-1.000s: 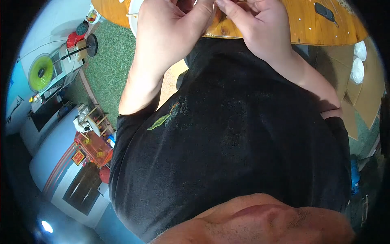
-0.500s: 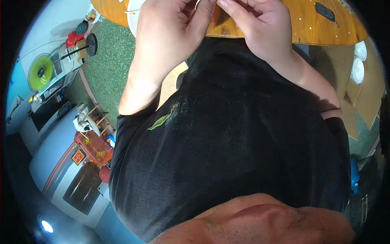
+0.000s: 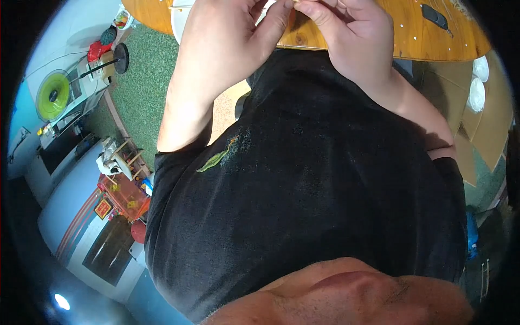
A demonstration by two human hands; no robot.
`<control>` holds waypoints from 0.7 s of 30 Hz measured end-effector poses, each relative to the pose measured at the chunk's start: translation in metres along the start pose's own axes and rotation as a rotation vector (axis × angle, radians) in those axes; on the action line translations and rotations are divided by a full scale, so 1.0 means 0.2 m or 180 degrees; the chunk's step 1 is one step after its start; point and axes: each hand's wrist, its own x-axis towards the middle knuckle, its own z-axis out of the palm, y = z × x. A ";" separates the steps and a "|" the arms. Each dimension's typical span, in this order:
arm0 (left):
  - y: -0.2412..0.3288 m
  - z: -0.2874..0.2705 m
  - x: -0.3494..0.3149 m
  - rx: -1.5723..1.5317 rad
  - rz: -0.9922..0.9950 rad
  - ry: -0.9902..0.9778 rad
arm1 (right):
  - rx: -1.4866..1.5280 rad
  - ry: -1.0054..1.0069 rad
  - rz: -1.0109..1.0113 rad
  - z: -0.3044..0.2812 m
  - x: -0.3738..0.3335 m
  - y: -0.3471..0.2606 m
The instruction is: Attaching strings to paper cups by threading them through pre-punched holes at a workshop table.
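Note:
Both hands are raised at the top edge of the view, over the near rim of a round wooden table [image 3: 417, 40]. My left hand [image 3: 227, 38] has its thumb stretched toward my right hand, and its fingertips are cut off by the frame edge. My right hand [image 3: 346, 38] pinches thumb and forefinger on a small pale thing [image 3: 296, 3], which is mostly out of view. The two hands meet at that spot. My black shirt with a green leaf motif [image 3: 215, 158] fills the middle of the picture.
A white dish [image 3: 180, 16] sits on the table to the left of my hands, and a dark flat object [image 3: 434, 14] to the right. Green carpet [image 3: 146, 92], a stand with a green spool [image 3: 53, 96], a red toy frame [image 3: 123, 196] and cardboard [image 3: 487, 124] lie around.
My left thumb has edged a little closer to my right fingertips. Otherwise the hands stay in the same place.

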 end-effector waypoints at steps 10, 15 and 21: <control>-0.09 0.01 0.00 -0.1526 -0.1005 -0.0762 | -0.1733 -0.0337 0.0965 0.03 0.06 -0.16; -0.33 0.17 0.01 -0.3418 0.0928 -0.0650 | -0.2665 -0.0706 0.0416 0.02 0.09 -0.18; -0.28 0.15 0.01 -0.3658 0.0758 -0.0638 | -0.2484 -0.0822 -0.0217 0.03 0.11 -0.23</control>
